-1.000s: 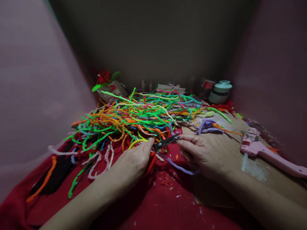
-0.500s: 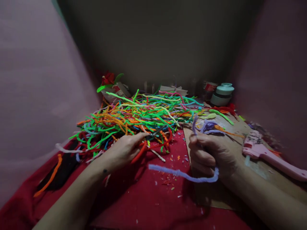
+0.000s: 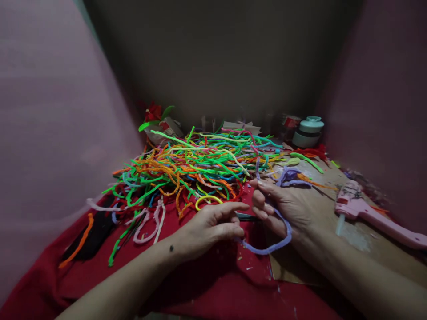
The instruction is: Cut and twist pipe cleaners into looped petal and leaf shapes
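Observation:
A lavender pipe cleaner [image 3: 271, 249] bends in a loop between my two hands above the red cloth [image 3: 213, 284]. My left hand [image 3: 210, 224] pinches its near end between thumb and fingers, index finger stretched forward. My right hand [image 3: 283, 204] is closed round the other part, and the free end sticks up past its fingertips. A dark pair of scissors [image 3: 247, 218] shows between the hands, against my right fingers. I cannot tell which hand holds it.
A big tangled pile of coloured pipe cleaners [image 3: 200, 164] lies just beyond the hands. A pink glue gun [image 3: 367, 213] rests on the cardboard sheet [image 3: 333, 195] at the right. A green-lidded jar [image 3: 308, 131] and small boxes stand at the back. Walls close in on both sides.
My left hand has drawn back from the pile and taken the pipe cleaner's loose end. My right hand has loosened from a fist and shifted left. The scissors now lie between the hands.

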Tool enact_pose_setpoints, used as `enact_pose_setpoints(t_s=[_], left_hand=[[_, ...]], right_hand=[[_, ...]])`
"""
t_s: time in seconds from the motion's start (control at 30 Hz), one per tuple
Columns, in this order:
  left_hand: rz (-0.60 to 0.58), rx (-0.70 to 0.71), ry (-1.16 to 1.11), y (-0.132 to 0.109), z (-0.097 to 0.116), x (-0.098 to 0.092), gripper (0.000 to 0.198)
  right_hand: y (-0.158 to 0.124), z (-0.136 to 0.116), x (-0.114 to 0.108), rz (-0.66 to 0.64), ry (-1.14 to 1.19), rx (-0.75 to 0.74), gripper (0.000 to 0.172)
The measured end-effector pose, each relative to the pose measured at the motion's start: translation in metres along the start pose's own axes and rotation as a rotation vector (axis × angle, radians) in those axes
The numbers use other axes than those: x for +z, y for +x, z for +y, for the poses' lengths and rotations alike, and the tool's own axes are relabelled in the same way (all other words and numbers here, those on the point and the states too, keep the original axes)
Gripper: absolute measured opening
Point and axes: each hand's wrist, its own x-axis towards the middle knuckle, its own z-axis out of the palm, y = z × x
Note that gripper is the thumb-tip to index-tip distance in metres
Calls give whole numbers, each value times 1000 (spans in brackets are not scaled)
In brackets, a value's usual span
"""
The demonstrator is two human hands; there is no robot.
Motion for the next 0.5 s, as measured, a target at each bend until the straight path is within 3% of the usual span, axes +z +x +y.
enact_pose_setpoints(t_s=[0.07, 0.27, 0.4, 0.5], left_hand=[[-1, -32, -83, 1, 3, 1, 33], [-76, 98, 195, -3, 6, -22, 20], [136, -15, 174, -5, 3, -35, 22], [271, -22, 189, -7, -1, -45, 20]], right_hand=[[1, -1, -1, 5, -2, 9, 9], [2, -13, -6, 13, 81, 18, 8], [3, -20, -10, 29, 96, -29, 8], [5, -23, -13, 48, 78, -79, 8]])
